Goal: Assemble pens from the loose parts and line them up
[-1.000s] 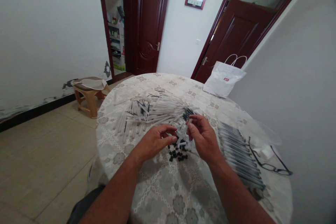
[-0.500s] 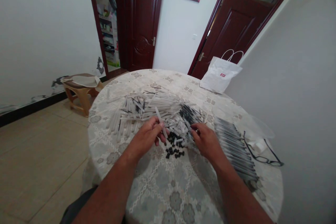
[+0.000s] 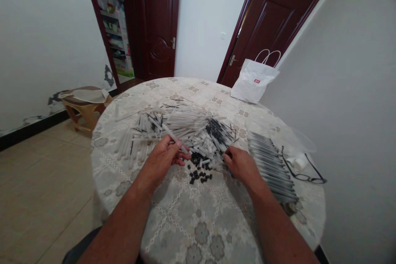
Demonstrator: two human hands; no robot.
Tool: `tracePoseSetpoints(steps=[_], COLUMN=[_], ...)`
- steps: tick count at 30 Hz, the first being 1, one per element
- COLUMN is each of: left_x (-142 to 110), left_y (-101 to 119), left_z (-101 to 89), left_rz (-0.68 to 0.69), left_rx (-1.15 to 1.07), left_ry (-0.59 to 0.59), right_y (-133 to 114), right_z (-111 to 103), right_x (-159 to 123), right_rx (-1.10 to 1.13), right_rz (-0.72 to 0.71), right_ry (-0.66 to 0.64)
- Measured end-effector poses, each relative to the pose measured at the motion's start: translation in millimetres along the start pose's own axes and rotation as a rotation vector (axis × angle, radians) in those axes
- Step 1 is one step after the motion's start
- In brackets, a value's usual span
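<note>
Between the thumb and fingers of my left hand (image 3: 163, 156) is a whitish pen barrel (image 3: 170, 133), tilted with its upper end to the left. My right hand (image 3: 243, 164) is closed at the fingertips beside the right edge of the parts heap; whatever it pinches is too small to make out. Black pen refills (image 3: 219, 131) lie just beyond that hand. Small white parts (image 3: 204, 142) sit between both hands, and black caps (image 3: 198, 175) are scattered nearer to me.
More whitish barrels (image 3: 185, 119) are heaped behind. A row of grey pens (image 3: 272, 169) lies on the right, with eyeglasses (image 3: 305, 177) beside it. A white paper bag (image 3: 255, 80) stands at the table's back right. A wooden stool (image 3: 82, 107) is left of the round table (image 3: 176, 222).
The pen barrel in my left hand has tipped further over to the left. My right hand stays near the heap, fingers closed. The whole view has shifted slightly.
</note>
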State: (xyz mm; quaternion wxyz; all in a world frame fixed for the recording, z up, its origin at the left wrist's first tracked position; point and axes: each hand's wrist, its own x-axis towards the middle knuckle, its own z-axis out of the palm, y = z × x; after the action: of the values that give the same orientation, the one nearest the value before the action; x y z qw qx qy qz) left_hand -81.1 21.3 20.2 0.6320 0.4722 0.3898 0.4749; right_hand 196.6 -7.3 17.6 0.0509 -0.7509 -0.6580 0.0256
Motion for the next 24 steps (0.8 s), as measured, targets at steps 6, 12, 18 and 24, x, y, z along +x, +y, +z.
tracePoseSetpoints(steps=[6, 12, 18, 24], left_x=[-1.4, -1.8, -0.7, -0.7], left_y=[0.4, 0.4, 1.6, 0.0], left_z=[2.4, 3.3, 1.0, -0.3], left_rz=[-0.009, -0.020, -0.017, 0.008], left_rx=[-0.001, -0.108, -0.228, -0.288], left_ry=[0.015, 0.015, 0.061, 0.115], right_y=[-5.2, -0.9, -13.6, -31.9], right_z=[4.5, 5.8, -12.2, -22.9], right_x=[-2.3, 0.5, -16.2, -34.2], right_rx=[-0.035, 0.034, 0.394, 0.492], right_rz=[-0.049, -0.050, -0.335, -0.590], right_ry=[-0.029, 0.038, 0.071, -0.128])
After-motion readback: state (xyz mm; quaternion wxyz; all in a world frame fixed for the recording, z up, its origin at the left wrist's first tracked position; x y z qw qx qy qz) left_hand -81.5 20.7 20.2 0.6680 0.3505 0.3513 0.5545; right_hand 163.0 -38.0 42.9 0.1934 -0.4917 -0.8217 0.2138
